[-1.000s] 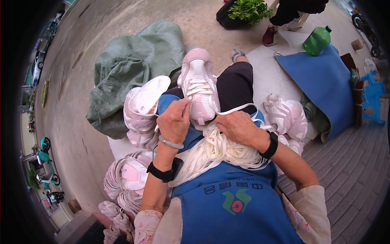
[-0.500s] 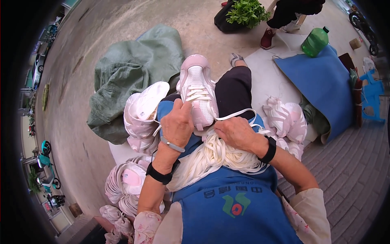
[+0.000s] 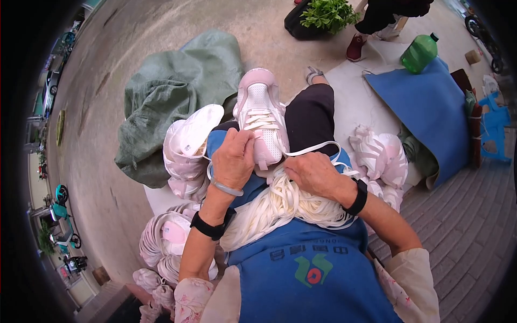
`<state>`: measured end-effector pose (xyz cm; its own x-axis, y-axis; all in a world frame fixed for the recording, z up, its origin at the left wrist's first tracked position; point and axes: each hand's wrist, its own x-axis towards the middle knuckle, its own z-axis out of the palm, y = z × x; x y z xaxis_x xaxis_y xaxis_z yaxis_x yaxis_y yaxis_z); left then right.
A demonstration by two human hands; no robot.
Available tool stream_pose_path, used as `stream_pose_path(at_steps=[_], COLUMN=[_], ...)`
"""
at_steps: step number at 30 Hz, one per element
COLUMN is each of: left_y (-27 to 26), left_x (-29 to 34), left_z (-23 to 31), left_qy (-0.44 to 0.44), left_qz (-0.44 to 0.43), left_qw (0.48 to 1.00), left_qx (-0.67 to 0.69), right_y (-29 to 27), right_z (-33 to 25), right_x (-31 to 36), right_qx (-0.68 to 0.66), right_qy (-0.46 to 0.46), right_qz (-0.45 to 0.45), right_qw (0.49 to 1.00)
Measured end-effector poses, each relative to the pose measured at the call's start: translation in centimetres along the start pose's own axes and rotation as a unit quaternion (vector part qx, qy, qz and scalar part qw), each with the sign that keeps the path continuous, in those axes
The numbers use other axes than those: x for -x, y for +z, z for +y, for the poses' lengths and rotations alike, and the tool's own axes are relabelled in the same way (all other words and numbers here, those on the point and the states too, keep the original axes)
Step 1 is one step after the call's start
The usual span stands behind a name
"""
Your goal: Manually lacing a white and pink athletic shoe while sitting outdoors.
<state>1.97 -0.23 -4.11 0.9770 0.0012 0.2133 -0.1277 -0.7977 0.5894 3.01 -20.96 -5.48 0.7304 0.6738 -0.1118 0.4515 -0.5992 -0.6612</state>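
A pink and white sneaker (image 3: pixel 262 121) rests on my lap, toe pointing away, with a cream lace crossing its upper rows. My left hand (image 3: pixel 233 157) is closed at the left edge of its opening, fingertips against the upper; whether they also pinch a lace is hidden. Close by the heel's right side, my right hand (image 3: pixel 313 173) is closed on the white shoelace (image 3: pixel 318 147), which loops up and over to the right. Beneath both hands, a thick bundle of cream laces (image 3: pixel 285 207) lies across my blue apron (image 3: pixel 301 290).
Stacked pink-white shoe uppers (image 3: pixel 186 145) stand left of my knees, more (image 3: pixel 167 237) nearer me, others (image 3: pixel 379 161) at right. A green sack (image 3: pixel 177 91) lies far left. Right are a blue mat (image 3: pixel 425 113), green bottle (image 3: pixel 419 54) and blue stool (image 3: pixel 494 126). Someone's leg (image 3: pixel 371 24) shows beyond.
My left hand has shifted very slightly up along the sneaker's edge. The right hand and the lace stay almost the same; the view has moved a little.
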Motion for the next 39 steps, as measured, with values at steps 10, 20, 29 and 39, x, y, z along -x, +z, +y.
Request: stream_pose_path(at_steps=[10, 20, 29, 39], left_y=[-0.2, -0.3, 1.0, 0.6], left_x=[0.3, 0.1, -0.3, 0.1], left_z=[-0.8, -0.6, -2.7, -1.5], left_qy=[0.029, 0.032, -0.08, -0.025], left_qz=[-0.007, -0.013, -0.119, -0.043], left_qw=[0.995, 0.998, 0.959, 0.987], left_qx=[-0.099, -0.045, 0.244, 0.156], right_y=[-0.2, -0.3, -0.6, -2.8], right_z=[0.2, -0.2, 0.1, -1.3], right_x=[0.0, 0.4, 0.4, -4.6], right_qx=[0.019, -0.006, -0.025, -0.057], right_qy=[0.021, 0.021, 0.011, -0.006], right_qz=[-0.03, -0.017, 0.005, 0.172], right_qw=[0.999, 1.0, 1.0, 0.983])
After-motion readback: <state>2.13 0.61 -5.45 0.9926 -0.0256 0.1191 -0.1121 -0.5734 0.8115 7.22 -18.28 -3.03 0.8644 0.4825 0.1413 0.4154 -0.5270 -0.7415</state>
